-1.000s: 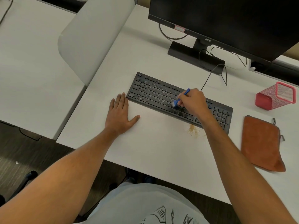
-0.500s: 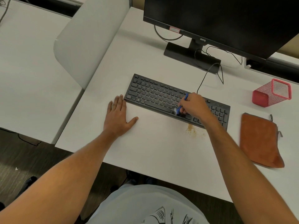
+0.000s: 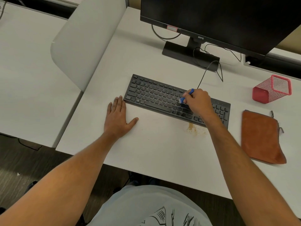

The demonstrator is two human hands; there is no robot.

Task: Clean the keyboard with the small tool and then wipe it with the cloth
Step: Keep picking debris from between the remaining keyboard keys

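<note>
A black keyboard [image 3: 154, 95] lies slanted on the white desk [image 3: 154, 152]. My right hand [image 3: 197, 101] grips a small blue brush [image 3: 185, 97], whose bristle end touches the keys right of the keyboard's middle. My left hand [image 3: 117, 118] rests flat on the desk, fingers straight, fingertips against the keyboard's near left corner. A small heap of tan crumbs [image 3: 194, 128] lies on the desk just in front of the keyboard, under my right wrist. The orange-brown cloth [image 3: 260, 136] lies flat on the desk to the right, untouched.
A black monitor [image 3: 219, 18] on its stand [image 3: 187, 53] rises behind the keyboard, with cables [image 3: 205, 74] trailing to it. A red mesh pen cup [image 3: 272, 89] lies on its side at the right. A grey divider panel [image 3: 84, 43] stands at the left.
My right hand with the brush has kept stroking over the keys right of the keyboard's middle. The left hand has stayed put; the camera shifted slightly.
</note>
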